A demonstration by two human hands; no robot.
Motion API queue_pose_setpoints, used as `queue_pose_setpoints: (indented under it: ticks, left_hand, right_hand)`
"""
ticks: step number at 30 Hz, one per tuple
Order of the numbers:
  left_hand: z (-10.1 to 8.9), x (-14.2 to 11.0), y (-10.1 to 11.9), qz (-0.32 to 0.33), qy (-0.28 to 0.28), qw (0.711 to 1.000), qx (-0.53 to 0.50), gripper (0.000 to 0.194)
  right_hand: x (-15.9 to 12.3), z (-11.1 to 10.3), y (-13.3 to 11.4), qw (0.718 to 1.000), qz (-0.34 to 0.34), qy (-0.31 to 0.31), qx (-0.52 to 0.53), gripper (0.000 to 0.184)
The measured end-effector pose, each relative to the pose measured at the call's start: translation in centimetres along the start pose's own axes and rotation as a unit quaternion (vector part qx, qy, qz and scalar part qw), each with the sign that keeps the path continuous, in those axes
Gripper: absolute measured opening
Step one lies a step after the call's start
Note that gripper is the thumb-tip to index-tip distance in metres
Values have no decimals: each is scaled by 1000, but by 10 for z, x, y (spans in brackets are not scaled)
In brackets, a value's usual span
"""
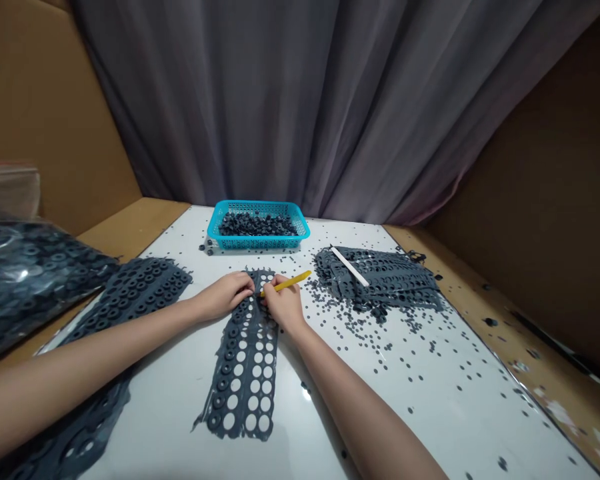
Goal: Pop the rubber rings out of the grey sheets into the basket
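A dark grey rubber sheet [247, 373] lies lengthwise before me, with rows of round holes. Thick rubber rings still sit along its left column. Over its far part, my left hand [229, 295] has its fingers curled and pinched at the sheet; the fingertips are partly hidden. Close beside it, my right hand [284, 305] grips a yellow pen-like tool [293, 281]. The tool slants up to the right, its lower end at the sheet between my hands.
Behind stands a blue basket [259, 244] of small dark pieces. To the right, a white strip [350, 267] lies on stacked perforated sheets [400, 277], with small discs scattered around. On the left are a ring-filled sheet [135, 290] and a clear bag [35, 280] of rings.
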State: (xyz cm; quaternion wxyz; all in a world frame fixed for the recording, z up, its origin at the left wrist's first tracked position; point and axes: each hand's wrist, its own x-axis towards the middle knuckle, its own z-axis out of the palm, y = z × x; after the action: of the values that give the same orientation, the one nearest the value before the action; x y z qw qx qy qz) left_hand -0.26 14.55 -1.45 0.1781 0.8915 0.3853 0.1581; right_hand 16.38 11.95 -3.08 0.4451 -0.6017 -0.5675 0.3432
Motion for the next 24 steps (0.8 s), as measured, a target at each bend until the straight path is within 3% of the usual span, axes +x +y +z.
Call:
queue_pose_setpoints:
  ticks: [7, 18, 24]
  left_hand:
    - [-11, 6, 5, 47, -62, 993, 87, 16]
    - [-14, 12, 4, 57, -85, 986, 129, 18]
    - [-14, 11, 5, 58, -81, 983, 152, 15]
  right_hand:
    - [-1, 0, 4, 997, 7, 10, 78, 13]
    - [0, -1, 2, 998, 18, -11, 56, 12]
    - [-1, 0, -7, 999, -20, -1, -44, 15]
